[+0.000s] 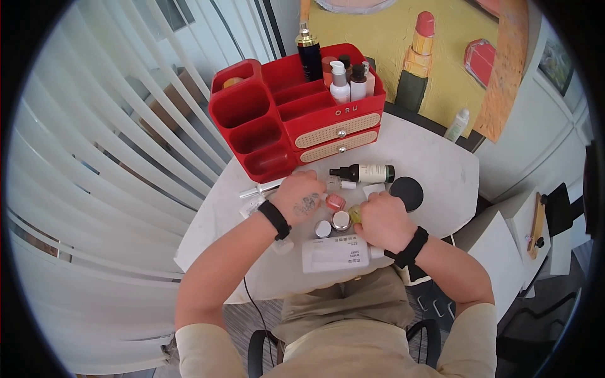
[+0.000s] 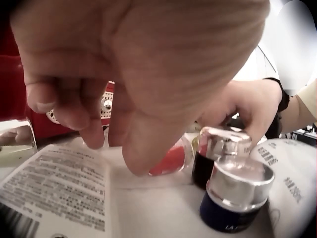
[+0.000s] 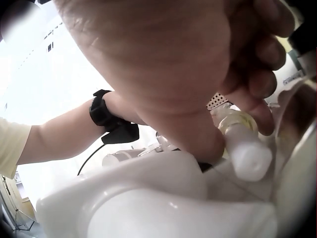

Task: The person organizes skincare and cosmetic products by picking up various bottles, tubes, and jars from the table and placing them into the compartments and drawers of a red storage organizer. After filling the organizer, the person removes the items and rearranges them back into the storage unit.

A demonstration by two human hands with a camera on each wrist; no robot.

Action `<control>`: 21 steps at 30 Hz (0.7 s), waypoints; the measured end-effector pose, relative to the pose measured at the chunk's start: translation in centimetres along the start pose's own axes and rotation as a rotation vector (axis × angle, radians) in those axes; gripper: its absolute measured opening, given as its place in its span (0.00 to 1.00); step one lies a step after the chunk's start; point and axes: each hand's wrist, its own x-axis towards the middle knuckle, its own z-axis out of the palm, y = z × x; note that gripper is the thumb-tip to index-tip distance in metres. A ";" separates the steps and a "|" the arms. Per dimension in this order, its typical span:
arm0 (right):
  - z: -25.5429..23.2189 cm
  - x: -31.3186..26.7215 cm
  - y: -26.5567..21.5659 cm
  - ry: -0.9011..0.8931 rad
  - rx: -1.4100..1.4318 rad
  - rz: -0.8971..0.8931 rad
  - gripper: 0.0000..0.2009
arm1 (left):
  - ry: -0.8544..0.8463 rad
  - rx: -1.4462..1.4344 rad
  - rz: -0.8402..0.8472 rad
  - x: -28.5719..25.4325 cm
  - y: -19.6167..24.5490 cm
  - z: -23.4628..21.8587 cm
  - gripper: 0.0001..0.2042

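The yellow bottle [image 1: 355, 213] is at the middle of the table [image 1: 444, 165], pinched between the thumb and finger of the right hand [image 1: 386, 222]. Just left of it are the pink bottle [image 1: 335, 202] and two silver-lidded jars [image 1: 341, 220]. Farther left, the left hand [image 1: 304, 196] hangs with fingers loosely bent, nothing visible in its grip. A white pack [image 1: 328, 257] lies on the near side; on the far side, a dark spray bottle [image 1: 373, 173] lies sideways, a black disc [image 1: 406, 193] to its right. Beyond stands the red organizer [image 1: 315, 125], bottles in its far right part.
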 end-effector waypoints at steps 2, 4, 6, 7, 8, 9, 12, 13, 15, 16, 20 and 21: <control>-0.1 -0.1 -0.1 0.005 0.031 0.020 0.14 | -0.018 0.079 -0.002 0.2 0.1 0.5 0.10; -0.1 -0.1 -0.1 0.014 0.062 0.036 0.15 | -0.009 0.109 0.009 0.5 -0.1 0.7 0.08; -0.1 -0.4 0.0 0.099 0.086 0.065 0.15 | 0.014 0.098 0.015 0.5 -0.4 0.8 0.08; -0.1 -0.5 0.0 0.111 0.089 0.066 0.15 | 0.036 0.071 0.016 0.5 -0.3 0.5 0.08; 0.1 -0.6 0.0 0.159 0.095 0.070 0.15 | 0.035 0.081 0.020 0.5 -0.1 0.3 0.08; 0.2 -0.6 0.0 0.206 0.101 0.075 0.14 | 0.021 0.092 0.029 0.5 0.0 0.1 0.08; 0.4 -0.9 -0.1 0.235 0.083 0.069 0.14 | -0.002 0.126 0.050 0.1 0.4 0.3 0.08; 0.3 -1.0 -0.2 0.241 0.085 0.070 0.14 | -0.008 0.141 0.061 0.1 0.4 0.4 0.08; 0.2 -1.2 -0.2 0.224 0.087 0.071 0.13 | -0.018 0.145 0.062 0.4 0.1 0.3 0.08; 0.2 -1.3 -0.3 0.227 0.088 0.072 0.13 | -0.029 0.142 0.060 0.4 0.2 0.2 0.08; 0.1 -1.4 -0.3 0.246 0.096 0.067 0.12 | -0.104 0.083 0.061 0.8 0.0 -0.8 0.08; 0.1 -1.4 -0.3 0.248 0.099 0.064 0.11 | -0.061 0.035 0.061 0.7 0.0 -0.8 0.08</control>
